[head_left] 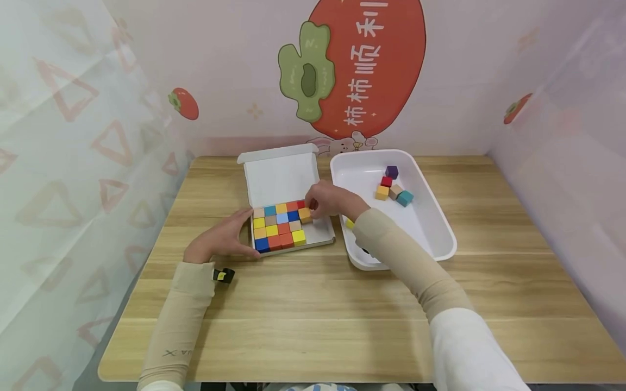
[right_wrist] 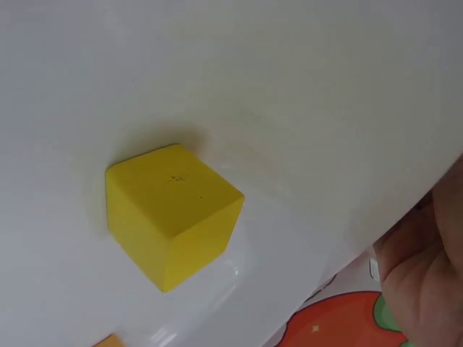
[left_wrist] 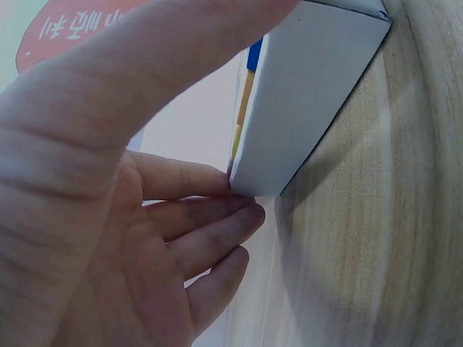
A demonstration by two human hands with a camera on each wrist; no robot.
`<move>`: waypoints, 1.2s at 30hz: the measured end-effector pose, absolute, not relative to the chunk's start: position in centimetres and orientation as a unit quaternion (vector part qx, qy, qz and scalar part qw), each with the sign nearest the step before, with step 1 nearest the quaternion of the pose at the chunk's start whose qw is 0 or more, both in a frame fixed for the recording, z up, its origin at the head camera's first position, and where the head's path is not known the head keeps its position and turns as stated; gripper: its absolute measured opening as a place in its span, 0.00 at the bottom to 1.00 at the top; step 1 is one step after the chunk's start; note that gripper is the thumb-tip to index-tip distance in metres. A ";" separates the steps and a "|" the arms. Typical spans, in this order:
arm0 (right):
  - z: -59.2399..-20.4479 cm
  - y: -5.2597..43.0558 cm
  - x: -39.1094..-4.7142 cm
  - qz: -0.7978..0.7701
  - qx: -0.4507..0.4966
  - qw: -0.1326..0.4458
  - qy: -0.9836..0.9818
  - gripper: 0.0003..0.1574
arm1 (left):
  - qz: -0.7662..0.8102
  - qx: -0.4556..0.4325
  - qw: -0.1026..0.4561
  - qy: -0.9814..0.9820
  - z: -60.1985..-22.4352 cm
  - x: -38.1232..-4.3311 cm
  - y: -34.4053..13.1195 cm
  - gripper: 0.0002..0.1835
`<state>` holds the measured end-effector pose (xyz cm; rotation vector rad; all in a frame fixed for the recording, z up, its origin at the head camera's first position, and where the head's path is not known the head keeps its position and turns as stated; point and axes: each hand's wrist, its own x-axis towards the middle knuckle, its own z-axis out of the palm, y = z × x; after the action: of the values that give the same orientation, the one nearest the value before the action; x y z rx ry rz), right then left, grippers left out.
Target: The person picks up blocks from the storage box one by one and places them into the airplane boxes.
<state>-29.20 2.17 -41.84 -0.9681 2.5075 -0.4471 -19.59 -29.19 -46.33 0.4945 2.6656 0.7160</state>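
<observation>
A shallow white cardboard box lies on the table with its lid raised at the back. Rows of coloured cubes fill its left and middle part. My left hand holds the box's left end, thumb at the front corner and fingers at the back one; the left wrist view shows the fingertips against the white side wall. Over the box's right part, my right hand pinches an orange cube beside the blue and red ones. The right wrist view catches only part of that hand.
Right of the box stands a white plastic bin. In it lie a purple cube, a red one, an orange one, a tan one, a teal one and a yellow cube. My right forearm crosses the bin's near-left rim.
</observation>
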 end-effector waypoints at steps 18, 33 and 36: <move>-38.2 6.6 -28.1 -0.164 -0.356 0.148 0.908 0.21 | 0.261 0.182 0.161 0.934 -46.5 -19.5 -29.0 0.71; -37.8 12.7 -27.4 -0.119 -0.272 0.204 0.933 0.22 | 0.257 0.189 0.158 0.935 -46.3 -19.5 -29.0 0.70; -38.5 12.9 -27.3 -0.097 -0.241 0.237 0.936 0.23 | 0.255 0.188 0.157 0.936 -46.3 -19.5 -29.0 0.71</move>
<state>-27.27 12.87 -38.47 -0.6604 2.5662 -0.2664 -19.48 -28.96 -46.35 0.5371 2.6768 0.7282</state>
